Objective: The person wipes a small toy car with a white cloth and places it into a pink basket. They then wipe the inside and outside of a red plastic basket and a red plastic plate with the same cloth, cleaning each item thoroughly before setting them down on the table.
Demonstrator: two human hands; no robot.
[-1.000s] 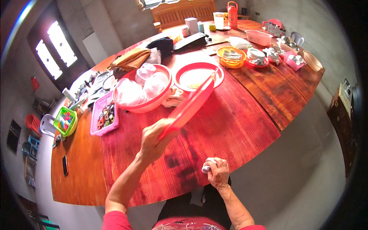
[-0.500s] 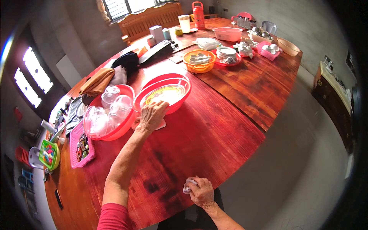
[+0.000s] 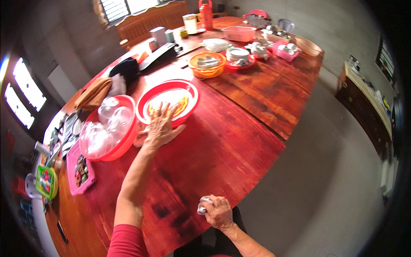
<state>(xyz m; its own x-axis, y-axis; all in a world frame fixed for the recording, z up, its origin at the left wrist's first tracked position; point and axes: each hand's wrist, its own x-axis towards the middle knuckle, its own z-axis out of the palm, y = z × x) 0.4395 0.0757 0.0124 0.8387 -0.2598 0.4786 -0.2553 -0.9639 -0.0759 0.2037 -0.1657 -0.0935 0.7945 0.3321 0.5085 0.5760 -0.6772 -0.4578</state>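
My left hand (image 3: 160,129) reaches over the near rim of a round red basin (image 3: 193,91), its fingers spread and the fingertips over the inside. The basin has a pale bottom with a yellow-orange pattern. Low by the table's front edge, my right hand (image 3: 219,213) is closed around a small whitish thing (image 3: 202,208), possibly a crumpled cloth; the fingers hide part of it. Left of the basin stands a red basket (image 3: 112,153) full of clear glasses or cups (image 3: 99,136).
Beside the glasses lies a pink basket (image 3: 73,169) of small wrapped-looking items. Farther back are an orange basin (image 3: 208,73) with spoons, a stack of white plates (image 3: 237,54), a pink basket (image 3: 287,50) and a red flask (image 3: 206,15). Folded brown cloth (image 3: 92,92) sits at left.
The left hand's fingers, bent at the basin's rim before, are now spread out. The red basin sits flatter, and its two separate rims no longer show. My right hand keeps its hold.
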